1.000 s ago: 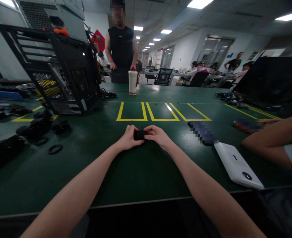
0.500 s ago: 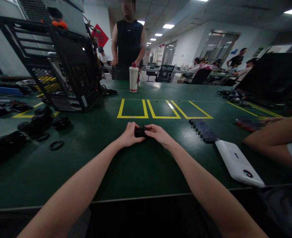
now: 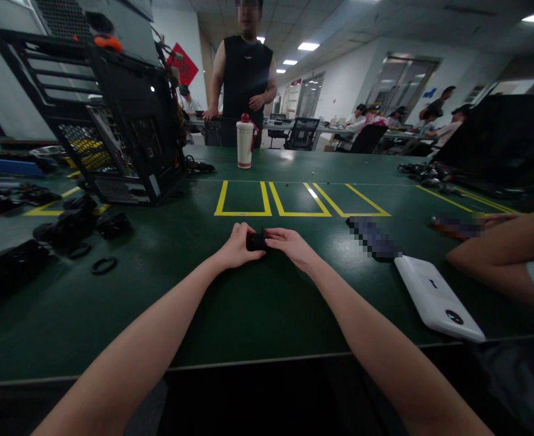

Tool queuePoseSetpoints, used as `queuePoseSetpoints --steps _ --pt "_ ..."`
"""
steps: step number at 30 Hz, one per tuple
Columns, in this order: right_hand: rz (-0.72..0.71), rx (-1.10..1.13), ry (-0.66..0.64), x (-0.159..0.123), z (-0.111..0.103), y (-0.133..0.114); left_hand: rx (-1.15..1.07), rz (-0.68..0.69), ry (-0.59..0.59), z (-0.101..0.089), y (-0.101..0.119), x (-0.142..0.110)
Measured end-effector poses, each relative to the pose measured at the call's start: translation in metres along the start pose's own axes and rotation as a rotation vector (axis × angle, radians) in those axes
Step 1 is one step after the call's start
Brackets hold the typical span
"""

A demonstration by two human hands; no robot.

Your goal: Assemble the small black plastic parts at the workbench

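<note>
Both hands meet over the green table (image 3: pixel 258 315), around a small black cylindrical part (image 3: pixel 255 241) with a thin point sticking up near its right end. Its exact kind is too dark to tell. My left hand (image 3: pixel 238 247) grips the left end between thumb and fingers. At the other end, my right hand (image 3: pixel 287 243) pinches the part with its fingertips. Fingers cover both ends.
Left lie a black ring (image 3: pixel 104 265) and several black camera-like parts (image 3: pixel 69 224), before a black computer case (image 3: pixel 135 133). A white cup (image 3: pixel 244 145) stands beyond the yellow tape (image 3: pixel 301 214). Right are a white device (image 3: pixel 437 297), a pixelated phone (image 3: pixel 373 237) and another person's arm (image 3: pixel 498 254).
The view tilted slightly, then steadied. Both hands keep hold of the black part, with my right fingers straighter now. The person across the table moved right and raised one hand from the cup.
</note>
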State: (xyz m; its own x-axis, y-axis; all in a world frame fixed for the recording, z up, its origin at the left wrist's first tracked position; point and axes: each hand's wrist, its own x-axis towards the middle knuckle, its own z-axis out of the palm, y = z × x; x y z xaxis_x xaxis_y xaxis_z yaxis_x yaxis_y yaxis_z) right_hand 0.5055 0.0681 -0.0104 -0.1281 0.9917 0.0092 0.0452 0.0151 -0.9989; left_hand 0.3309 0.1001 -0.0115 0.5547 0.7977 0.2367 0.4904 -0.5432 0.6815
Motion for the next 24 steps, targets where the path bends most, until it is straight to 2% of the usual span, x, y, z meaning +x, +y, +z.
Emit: queuePoseSetpoints --steps 4,8,15,18,21,24 --pt "-0.006 -0.059 -0.049 -0.007 0.0 -0.009 0.007 -0.011 -0.003 -0.001 0.001 0.0" --pt "-0.078 -0.129 -0.001 -0.009 0.0 -0.01 0.012 -0.016 -0.007 -0.001 0.001 0.0" --pt "-0.085 -0.019 -0.058 -0.002 0.0 -0.003 -0.002 0.01 0.031 0.003 -0.003 0.002" --pt "-0.074 -0.032 -0.014 0.001 0.001 0.002 -0.014 0.002 0.027 0.003 -0.002 0.001" --pt "-0.039 -0.151 0.069 0.002 0.001 0.005 -0.032 -0.008 0.004 0.001 -0.001 0.0" --pt "-0.023 -0.214 0.056 0.0 0.0 0.002 -0.031 -0.008 -0.006 0.0 -0.001 -0.001"
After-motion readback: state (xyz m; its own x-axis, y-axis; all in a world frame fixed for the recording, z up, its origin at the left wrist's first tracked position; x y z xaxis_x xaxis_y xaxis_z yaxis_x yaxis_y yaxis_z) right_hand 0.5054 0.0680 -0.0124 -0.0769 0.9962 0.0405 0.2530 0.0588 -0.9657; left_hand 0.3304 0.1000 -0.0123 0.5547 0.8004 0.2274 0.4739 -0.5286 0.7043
